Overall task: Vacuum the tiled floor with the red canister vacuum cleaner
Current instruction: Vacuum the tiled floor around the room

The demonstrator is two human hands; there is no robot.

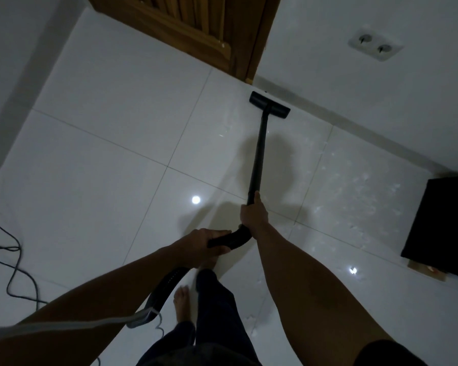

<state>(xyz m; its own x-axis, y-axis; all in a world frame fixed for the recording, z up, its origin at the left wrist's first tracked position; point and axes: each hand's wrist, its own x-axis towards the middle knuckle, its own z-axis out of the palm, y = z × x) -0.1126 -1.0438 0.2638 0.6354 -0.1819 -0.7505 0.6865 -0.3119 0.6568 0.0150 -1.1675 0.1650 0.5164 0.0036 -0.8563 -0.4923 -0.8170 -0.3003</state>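
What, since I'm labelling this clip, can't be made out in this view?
Head view:
Red canister: out of frame; the hose disappears behind the left forearm.
Cable: cut by the left edge, ends unseen.
Black object: cut by the right edge.
Floor head underside: hidden by its own body.
Dim light blurs floor specks.

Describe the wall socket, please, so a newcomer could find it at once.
From the wooden door at the top, move right along the white wall. The double socket sits there, up and right of the black floor head. It is that wall's only visible fixture: a pale plate with two round recesses.
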